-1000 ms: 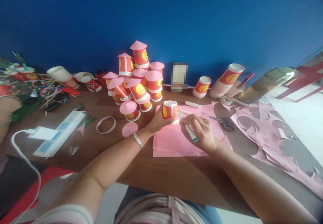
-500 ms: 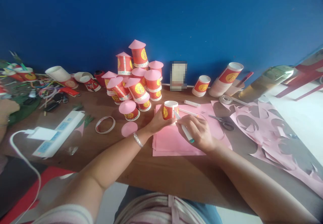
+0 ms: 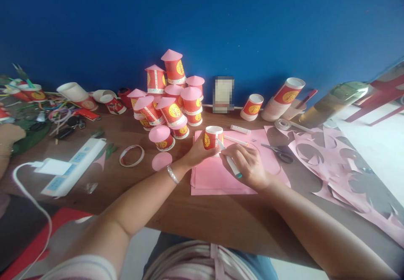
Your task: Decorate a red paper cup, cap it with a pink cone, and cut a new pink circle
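Note:
My left hand (image 3: 199,151) is closed round the lower part of a red paper cup (image 3: 212,137) with yellow emblems and a white strip down its side. The cup's open rim faces up. In my right hand (image 3: 249,164) is a white utility knife (image 3: 233,167) with a teal end, its tip at the cup's side. Pink paper sheets (image 3: 214,181) lie beneath both hands. Just behind the cup are a white marker-like item (image 3: 240,129) and a thin white stick (image 3: 235,140).
Red cups with pink cone tops (image 3: 174,112) are piled left of centre. Scissors (image 3: 279,153), tape (image 3: 282,124) and pink scraps (image 3: 334,166) lie right. A power strip (image 3: 74,166) and paper ring (image 3: 131,156) lie left. Another person's hand (image 3: 11,139) shows at the far left edge.
The knife and my right hand have shifted very slightly at the cup's side. My left hand keeps its hold on the cup.

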`<state>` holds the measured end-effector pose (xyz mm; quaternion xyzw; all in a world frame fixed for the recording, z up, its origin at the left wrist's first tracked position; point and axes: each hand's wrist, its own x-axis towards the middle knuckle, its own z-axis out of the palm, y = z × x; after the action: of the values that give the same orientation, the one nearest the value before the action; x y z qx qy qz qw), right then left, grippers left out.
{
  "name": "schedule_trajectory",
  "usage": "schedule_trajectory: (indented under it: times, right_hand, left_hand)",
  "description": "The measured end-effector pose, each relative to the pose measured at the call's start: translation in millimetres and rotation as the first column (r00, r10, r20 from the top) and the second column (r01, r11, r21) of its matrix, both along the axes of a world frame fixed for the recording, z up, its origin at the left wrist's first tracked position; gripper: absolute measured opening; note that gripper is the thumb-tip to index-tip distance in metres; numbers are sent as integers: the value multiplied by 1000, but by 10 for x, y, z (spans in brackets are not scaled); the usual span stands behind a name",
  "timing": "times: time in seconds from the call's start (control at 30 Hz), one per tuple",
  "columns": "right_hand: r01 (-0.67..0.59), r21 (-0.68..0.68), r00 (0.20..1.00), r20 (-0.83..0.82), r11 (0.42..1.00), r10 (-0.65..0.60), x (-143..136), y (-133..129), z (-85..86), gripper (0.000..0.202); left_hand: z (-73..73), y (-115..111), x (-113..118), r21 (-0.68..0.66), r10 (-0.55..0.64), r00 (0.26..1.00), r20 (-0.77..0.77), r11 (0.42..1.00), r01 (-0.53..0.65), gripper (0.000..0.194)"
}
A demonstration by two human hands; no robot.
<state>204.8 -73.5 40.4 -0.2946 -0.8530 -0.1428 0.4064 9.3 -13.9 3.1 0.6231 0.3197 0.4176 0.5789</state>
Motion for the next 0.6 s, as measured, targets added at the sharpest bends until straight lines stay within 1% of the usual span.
schedule_trajectory:
  times: [0.13,0.23,0.37,0.6]
  right_hand:
    - [-11,-18,1000,-7,1000,11,-18,-9,-42,14]
    - [-17,-26,1000,10,1000,17,-30,-20,-60,14]
    - [-15,-23,1000,8,1000,15,-34,-29,-64,14]
    - [-21,-46,1000,1,999,21,-31,-30,-80,16]
  left_hand:
    - [3,7,10,-1,9,1000,16,1000,-9,46]
    - [1,20,16,4,6,1000,-3,1000,-6,43]
    - [-3,37,16,40,7,1000,-7,999,-7,35]
    - [14,27,22,34,9,1000,-16,999,-8,32]
